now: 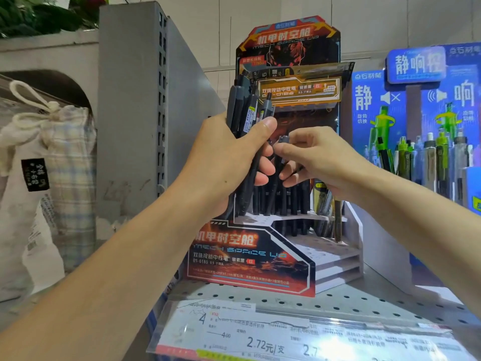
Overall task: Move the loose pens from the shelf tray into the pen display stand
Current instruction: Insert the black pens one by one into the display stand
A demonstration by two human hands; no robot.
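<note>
My left hand (pixel 229 155) grips a bundle of several dark grey pens (pixel 244 110), held upright in front of the pen display stand (pixel 250 259). The stand is black and orange cardboard with white stepped tiers full of small holes. My right hand (pixel 312 157) pinches the top of one dark pen (pixel 279 162) right beside the bundle, above the stand's upper tier. Several black pens (pixel 286 199) stand in holes on that tier. The lower white steps (pixel 335 259) hold no pens. No shelf tray is in view.
The stand sits on a perforated grey metal shelf (pixel 351 300) with price labels (pixel 260 337) along its front. A blue pen display (pixel 421 121) with green and grey pens stands close on the right. A grey shelf upright (pixel 135 100) and cloth bags (pixel 46 162) are on the left.
</note>
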